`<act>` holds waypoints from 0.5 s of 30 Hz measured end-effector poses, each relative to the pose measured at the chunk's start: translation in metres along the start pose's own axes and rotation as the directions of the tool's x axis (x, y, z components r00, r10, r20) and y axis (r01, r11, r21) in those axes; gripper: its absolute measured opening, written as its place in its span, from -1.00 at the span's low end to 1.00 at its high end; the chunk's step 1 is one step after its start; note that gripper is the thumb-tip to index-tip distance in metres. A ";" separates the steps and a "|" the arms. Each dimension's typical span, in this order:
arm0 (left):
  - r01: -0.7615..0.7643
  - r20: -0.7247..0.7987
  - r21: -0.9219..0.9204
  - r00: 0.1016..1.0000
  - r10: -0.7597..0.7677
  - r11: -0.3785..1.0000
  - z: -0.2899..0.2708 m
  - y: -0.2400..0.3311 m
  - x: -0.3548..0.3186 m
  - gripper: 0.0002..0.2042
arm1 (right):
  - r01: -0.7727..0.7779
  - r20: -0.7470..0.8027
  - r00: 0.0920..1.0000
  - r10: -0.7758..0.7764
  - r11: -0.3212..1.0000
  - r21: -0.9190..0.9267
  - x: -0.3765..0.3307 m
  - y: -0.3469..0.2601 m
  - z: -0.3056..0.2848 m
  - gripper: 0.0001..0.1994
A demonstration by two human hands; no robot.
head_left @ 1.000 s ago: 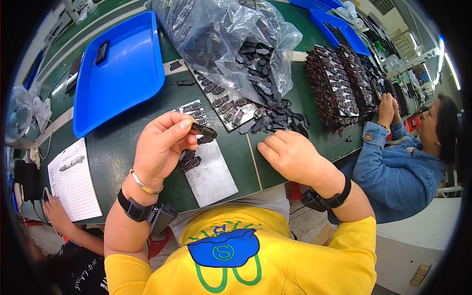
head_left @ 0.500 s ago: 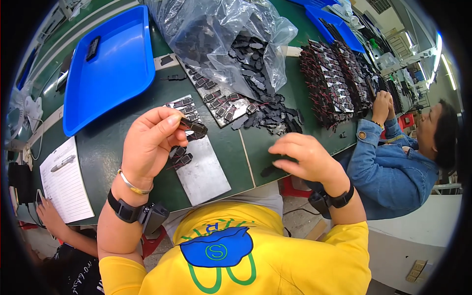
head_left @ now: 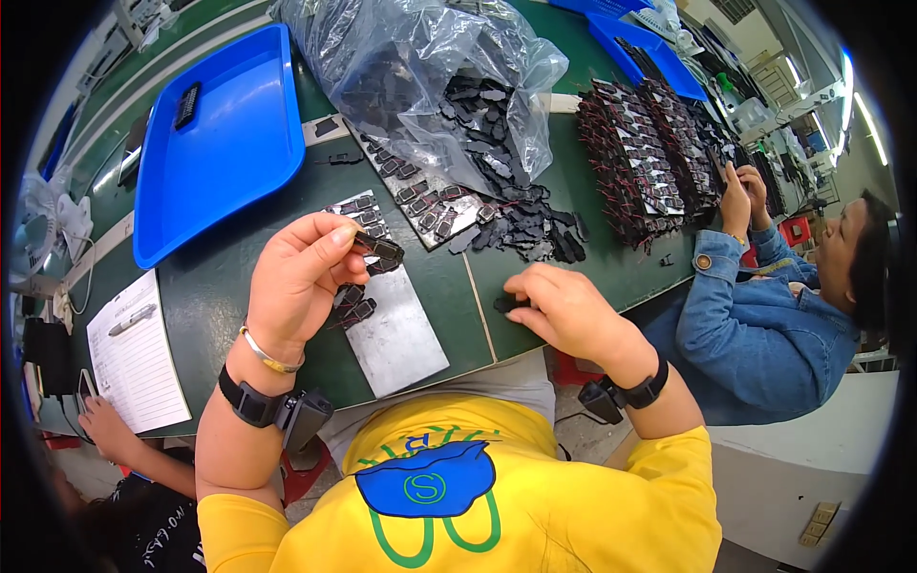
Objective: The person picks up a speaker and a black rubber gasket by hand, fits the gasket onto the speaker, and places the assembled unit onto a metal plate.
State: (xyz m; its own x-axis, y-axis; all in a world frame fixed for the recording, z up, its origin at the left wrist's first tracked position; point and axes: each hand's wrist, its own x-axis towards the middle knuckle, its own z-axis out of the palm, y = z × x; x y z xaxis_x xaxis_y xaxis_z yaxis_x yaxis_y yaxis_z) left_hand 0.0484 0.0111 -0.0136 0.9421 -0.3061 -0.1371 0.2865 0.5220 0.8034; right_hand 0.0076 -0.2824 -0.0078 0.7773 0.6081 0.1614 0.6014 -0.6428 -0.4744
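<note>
My left hand pinches a small black speaker-like part between thumb and fingers, held up above a metal plate. Similar black parts with thin red wires lie on that plate beside my fingers, and more sit at its far end. Close to the table's front edge, my right hand is closed on a small flat black piece, mostly covered by the fingertips. Beyond it spreads a loose pile of flat black pieces, spilling from a clear plastic bag.
A second metal plate with wired parts lies partly under the bag. At left are a blue tray and a lined sheet with a pen. Stacked wired parts stand at right, near a co-worker in a denim jacket.
My right hand has moved slightly left, and its spread fingers have closed on a black piece. My left hand keeps its part in nearly the same place.
</note>
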 end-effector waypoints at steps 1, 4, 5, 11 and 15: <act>-0.003 0.001 0.002 1.000 0.003 1.000 0.000 0.000 0.000 -0.90 | 0.039 -0.027 0.999 -0.040 0.998 -0.055 0.002 0.000 0.001 -0.77; -0.012 -0.006 -0.001 1.000 0.012 1.000 0.000 0.001 0.000 -0.90 | 0.117 -0.071 0.989 -0.130 0.979 -0.165 0.008 0.001 0.001 -0.78; -0.015 -0.008 -0.001 1.000 0.015 1.000 0.000 0.001 0.000 -0.90 | 0.098 -0.052 0.993 -0.107 0.983 -0.158 0.010 0.001 0.000 -0.78; -0.011 0.009 -0.004 1.000 0.011 1.000 0.000 0.001 -0.001 -0.90 | -0.104 0.066 0.993 0.100 0.992 0.065 0.024 0.004 -0.008 -0.81; -0.018 0.009 -0.011 1.000 0.018 1.000 0.000 0.002 -0.001 -0.90 | -0.536 0.204 0.830 0.518 0.645 0.545 0.020 0.006 0.001 -0.88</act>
State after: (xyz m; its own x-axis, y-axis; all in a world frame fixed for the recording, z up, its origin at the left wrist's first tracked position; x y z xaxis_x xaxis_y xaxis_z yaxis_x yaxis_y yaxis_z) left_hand 0.0480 0.0122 -0.0122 0.9454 -0.3042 -0.1171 0.2716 0.5364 0.7991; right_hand 0.0264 -0.2737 -0.0087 0.9194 0.2671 -0.2888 -0.1299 -0.4869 -0.8637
